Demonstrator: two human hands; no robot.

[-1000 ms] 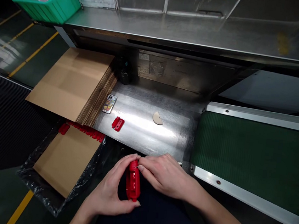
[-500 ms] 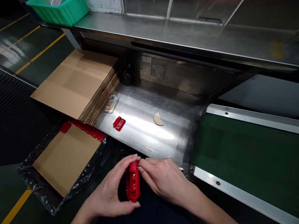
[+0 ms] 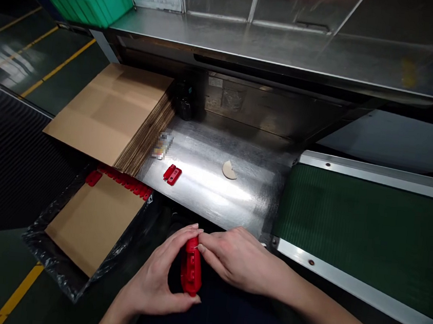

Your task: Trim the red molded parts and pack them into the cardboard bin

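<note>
My left hand (image 3: 162,272) grips a red plastic part (image 3: 191,270) end to end, with the thumb at its near end and the fingertips at its far end. The part is long and has slots along the side facing me. At its far end my right hand (image 3: 235,259) is closed in a pinch, fingertips against the part; whatever lies between those fingers is hidden. Beyond my hands, another red plastic piece (image 3: 172,175) rests on the metal table (image 3: 198,191). A beige disc with a notch cut out (image 3: 230,170) lies farther right.
Left stands a stack of cardboard sheets (image 3: 109,109), with a black-lined box (image 3: 89,231) of red parts and cardboard below it. A green conveyor belt (image 3: 363,234) runs off to the right. Above, a metal shelf (image 3: 274,49) carries a green bin (image 3: 86,4).
Both hands keep their hold at the red part, which is turned very slightly. The view has shifted a little; the things on the table stay put.
</note>
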